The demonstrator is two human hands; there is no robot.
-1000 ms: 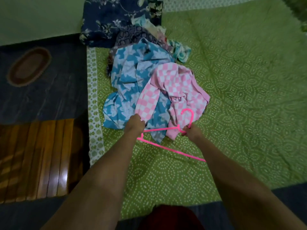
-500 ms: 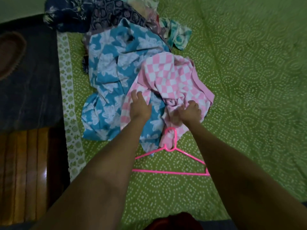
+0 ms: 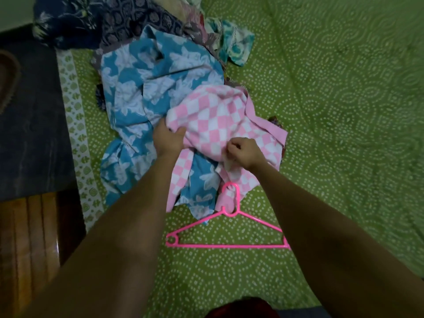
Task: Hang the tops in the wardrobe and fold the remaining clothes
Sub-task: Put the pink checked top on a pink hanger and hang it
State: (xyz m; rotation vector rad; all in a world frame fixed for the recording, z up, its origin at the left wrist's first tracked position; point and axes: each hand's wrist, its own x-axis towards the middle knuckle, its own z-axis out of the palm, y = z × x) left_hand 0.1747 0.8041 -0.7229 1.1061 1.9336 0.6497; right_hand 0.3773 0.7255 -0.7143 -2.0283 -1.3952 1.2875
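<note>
A pink and white checked top (image 3: 215, 120) lies bunched on the green bedspread (image 3: 332, 111), partly over a blue and white floral garment (image 3: 146, 88). My left hand (image 3: 168, 140) grips the checked top at its left edge. My right hand (image 3: 244, 152) pinches the same top near its lower middle, fingers curled into the cloth. A pink plastic hanger (image 3: 227, 232) lies flat on the bedspread just below the top, between my forearms, with no hand on it.
More clothes sit heaped at the far end: a dark navy floral piece (image 3: 66, 21), a purple patterned one (image 3: 137, 21) and a teal and white one (image 3: 236, 42). Left of the bed are dark floor (image 3: 29, 125) and a wooden surface (image 3: 27, 244).
Both hands let go of the hanger, which now lies on the bed. They moved up onto the checked top and took hold of it, bunching it.
</note>
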